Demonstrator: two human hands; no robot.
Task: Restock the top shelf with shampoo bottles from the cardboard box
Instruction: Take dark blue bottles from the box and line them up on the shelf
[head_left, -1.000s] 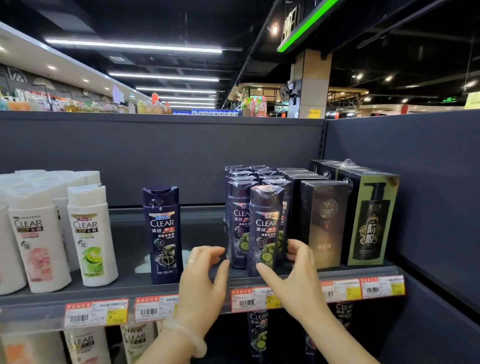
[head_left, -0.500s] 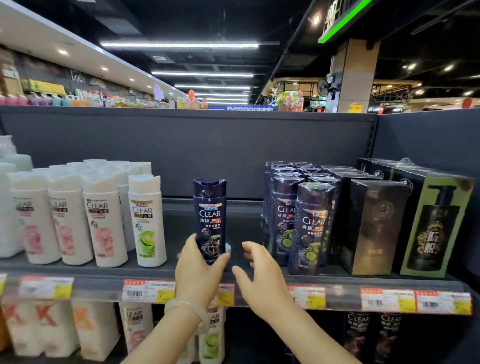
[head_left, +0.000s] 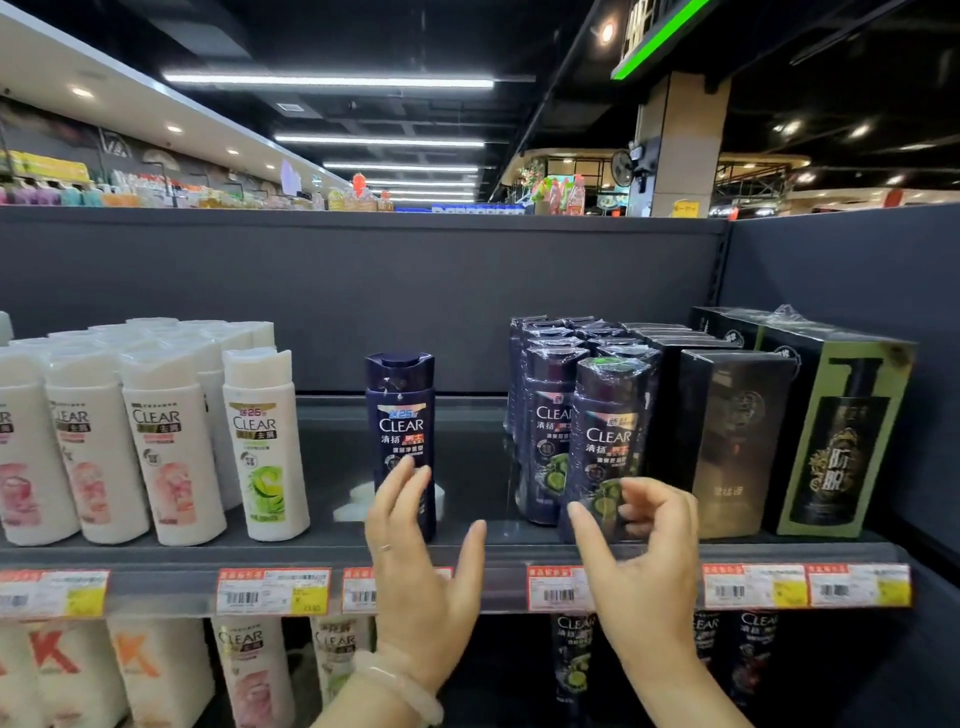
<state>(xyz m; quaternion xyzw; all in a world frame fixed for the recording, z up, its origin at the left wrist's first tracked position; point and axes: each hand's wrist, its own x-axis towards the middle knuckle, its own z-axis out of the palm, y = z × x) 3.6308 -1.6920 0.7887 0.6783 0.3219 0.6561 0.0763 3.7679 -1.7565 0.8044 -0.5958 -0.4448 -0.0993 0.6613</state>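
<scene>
Supermarket top shelf (head_left: 322, 558) carries white bottles (head_left: 171, 447) and one dark shampoo bottle (head_left: 401, 415). My left hand (head_left: 421, 571) and right hand (head_left: 644, 561) hover loose-fingered, holding nothing.

The top shelf (head_left: 156, 558) carries one lone dark bottle (head_left: 400, 415), four white bottles (head_left: 171, 447) along its front row, and two hands (head_left: 421, 577) reaching in.

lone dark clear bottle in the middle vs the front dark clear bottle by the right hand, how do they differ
The lone dark Clear bottle stands by itself in the gap, unwrapped; the front wrapped Clear bottle heads a packed group and is covered in shiny plastic film. The wrapped one's label shows green lime artwork; the lone one's shows none. The left hand is in front of the lone bottle, the right hand in front of the wrapped one. Both stand upright, dark with Clear labels.
</scene>
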